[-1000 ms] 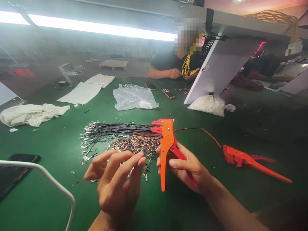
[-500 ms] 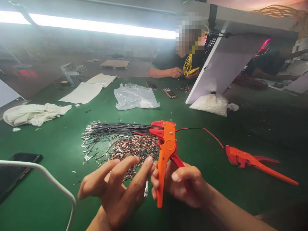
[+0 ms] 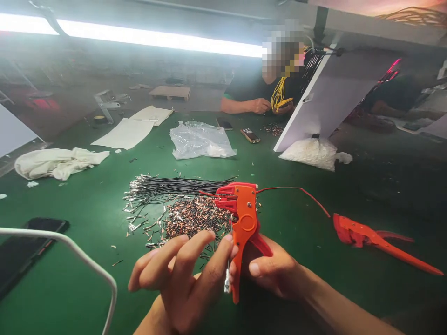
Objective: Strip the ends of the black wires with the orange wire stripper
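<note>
My right hand (image 3: 275,270) grips an orange and red wire stripper (image 3: 247,222) by its handles, with the red jaws pointing left and apart. My left hand (image 3: 188,274) pinches a thin wire with a silver crimp terminal (image 3: 227,281) hanging below the fingertips. Its upper tip meets the inner side of the stripper, under the jaws. The other fingers of that hand are raised. Beyond the hands lies a bundle of black wires (image 3: 178,186) with silver ends at the left. A heap of short black and copper-coloured scraps (image 3: 195,218) sits in front of it.
A second wire stripper (image 3: 377,237) lies at the right; a thin red wire (image 3: 289,188) runs left from it. A phone (image 3: 31,246) and white cable (image 3: 87,265) are at the left. Behind are a plastic bag (image 3: 202,139), a filled bag (image 3: 310,153) and a co-worker (image 3: 244,97).
My left hand has moved right, bringing the wire's tip against the stripper. The stripper is slightly lower, still in my right hand. The whole view has shifted a little.
</note>
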### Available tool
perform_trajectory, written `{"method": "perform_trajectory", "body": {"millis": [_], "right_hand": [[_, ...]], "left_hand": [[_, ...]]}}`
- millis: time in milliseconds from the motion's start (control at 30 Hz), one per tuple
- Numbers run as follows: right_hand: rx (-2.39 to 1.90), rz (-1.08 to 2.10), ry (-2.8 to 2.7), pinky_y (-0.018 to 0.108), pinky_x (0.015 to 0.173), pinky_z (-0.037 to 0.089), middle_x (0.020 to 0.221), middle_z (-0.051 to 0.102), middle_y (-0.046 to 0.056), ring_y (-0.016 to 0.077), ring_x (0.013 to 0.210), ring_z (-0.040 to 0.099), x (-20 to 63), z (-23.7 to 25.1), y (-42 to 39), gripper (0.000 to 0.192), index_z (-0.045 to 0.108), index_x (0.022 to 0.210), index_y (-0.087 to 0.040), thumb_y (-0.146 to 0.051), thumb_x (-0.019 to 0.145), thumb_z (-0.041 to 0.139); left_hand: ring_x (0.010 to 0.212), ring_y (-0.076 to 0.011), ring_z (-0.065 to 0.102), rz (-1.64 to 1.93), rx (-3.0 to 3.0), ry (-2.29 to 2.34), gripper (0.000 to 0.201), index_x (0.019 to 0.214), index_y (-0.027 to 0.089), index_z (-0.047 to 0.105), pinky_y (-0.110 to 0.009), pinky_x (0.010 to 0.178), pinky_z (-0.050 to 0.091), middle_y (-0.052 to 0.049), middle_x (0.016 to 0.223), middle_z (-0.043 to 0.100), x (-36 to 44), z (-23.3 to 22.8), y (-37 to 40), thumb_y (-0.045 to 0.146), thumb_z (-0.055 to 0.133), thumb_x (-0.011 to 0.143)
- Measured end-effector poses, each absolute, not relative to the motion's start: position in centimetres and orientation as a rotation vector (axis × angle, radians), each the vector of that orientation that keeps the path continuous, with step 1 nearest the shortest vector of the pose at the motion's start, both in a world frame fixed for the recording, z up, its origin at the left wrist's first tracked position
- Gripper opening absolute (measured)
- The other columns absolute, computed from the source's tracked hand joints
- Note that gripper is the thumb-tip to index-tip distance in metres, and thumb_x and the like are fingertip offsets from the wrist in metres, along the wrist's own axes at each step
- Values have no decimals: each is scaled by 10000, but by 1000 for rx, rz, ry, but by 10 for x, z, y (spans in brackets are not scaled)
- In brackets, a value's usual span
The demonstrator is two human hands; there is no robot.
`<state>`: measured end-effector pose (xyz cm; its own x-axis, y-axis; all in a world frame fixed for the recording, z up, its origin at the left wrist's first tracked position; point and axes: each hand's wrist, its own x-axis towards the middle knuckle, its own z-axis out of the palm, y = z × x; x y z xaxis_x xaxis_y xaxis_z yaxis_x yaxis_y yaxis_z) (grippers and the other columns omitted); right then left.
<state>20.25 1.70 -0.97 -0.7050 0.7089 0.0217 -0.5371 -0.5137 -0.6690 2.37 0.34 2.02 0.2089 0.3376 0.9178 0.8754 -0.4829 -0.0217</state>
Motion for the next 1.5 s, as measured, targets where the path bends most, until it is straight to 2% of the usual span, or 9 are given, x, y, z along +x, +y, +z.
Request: {"method": "perform_trajectory", "body": {"millis": [133, 367, 700, 767, 833, 967, 1200, 1367, 1500], "right_hand": [[-353, 2208, -872, 332, 697, 529, 811, 661, 54, 180, 732, 624, 203, -6, 19, 352, 622, 1086, -147, -146, 735, 641], [-404, 2188, -966, 325, 742, 501, 859, 666, 96, 209, 824, 617, 204, -10, 18, 295, 659, 959, -87, -180, 680, 671], [-369, 2237, -892, 342, 705, 521, 846, 663, 86, 216, 797, 646, 203, -14, 17, 349, 622, 1037, -103, -187, 705, 687], [-378, 2237, -860, 373, 726, 523, 870, 660, 82, 221, 816, 643, 204, -14, 17, 393, 602, 1081, -121, -184, 706, 701], [-384, 2242, -845, 386, 747, 516, 875, 651, 74, 213, 816, 635, 204, -15, 17, 416, 594, 1086, -130, -178, 691, 717], [-405, 2277, -870, 351, 738, 489, 859, 642, 76, 198, 790, 623, 204, -14, 17, 418, 597, 1064, -112, -173, 672, 725], [-451, 2285, -916, 269, 714, 430, 844, 628, 80, 166, 780, 573, 202, -10, 17, 370, 614, 965, -78, -171, 626, 731], [-454, 2312, -934, 297, 719, 434, 836, 625, 67, 177, 760, 573, 200, -14, 18, 409, 588, 991, -111, -196, 621, 741], [-441, 2315, -952, 298, 719, 444, 816, 610, 52, 167, 740, 564, 200, -15, 17, 362, 582, 949, -124, -232, 646, 747]], "left_hand": [[816, -194, 458, -1280, -1921, -1076, 59, 876, 281, 719, -326, 693, 288, -23, 807, 632, 26, 22, 3, 245, 689, 841], [846, -211, 464, -1248, -1977, -1104, 96, 942, 273, 721, -349, 727, 269, -42, 865, 655, 22, 14, 4, 274, 666, 863], [865, -226, 465, -1293, -1956, -1167, 56, 892, 253, 707, -367, 755, 264, -51, 838, 662, 27, 15, 6, 273, 659, 871], [860, -221, 481, -1369, -1933, -1265, 27, 857, 250, 694, -373, 765, 277, -44, 831, 671, 27, 16, 9, 226, 693, 844], [876, -221, 487, -1517, -1886, -1391, 103, 832, 239, 683, -378, 769, 294, -45, 820, 678, 28, 18, 13, 137, 693, 830], [897, -220, 478, -1692, -1810, -1513, 147, 800, 225, 687, -387, 769, 310, -47, 801, 675, 33, 19, 15, 86, 662, 842], [886, -206, 489, -1714, -1947, -1475, 140, 769, 223, 676, -384, 800, 319, -25, 795, 672, 40, 15, 11, 109, 653, 848], [888, -209, 486, -1675, -1988, -1463, 147, 779, 228, 669, -372, 796, 331, -23, 811, 677, 42, 14, 8, 94, 649, 835], [909, -218, 487, -1596, -2066, -1421, 155, 827, 235, 672, -375, 800, 339, -32, 828, 678, 42, 13, 4, 84, 635, 835]]}}
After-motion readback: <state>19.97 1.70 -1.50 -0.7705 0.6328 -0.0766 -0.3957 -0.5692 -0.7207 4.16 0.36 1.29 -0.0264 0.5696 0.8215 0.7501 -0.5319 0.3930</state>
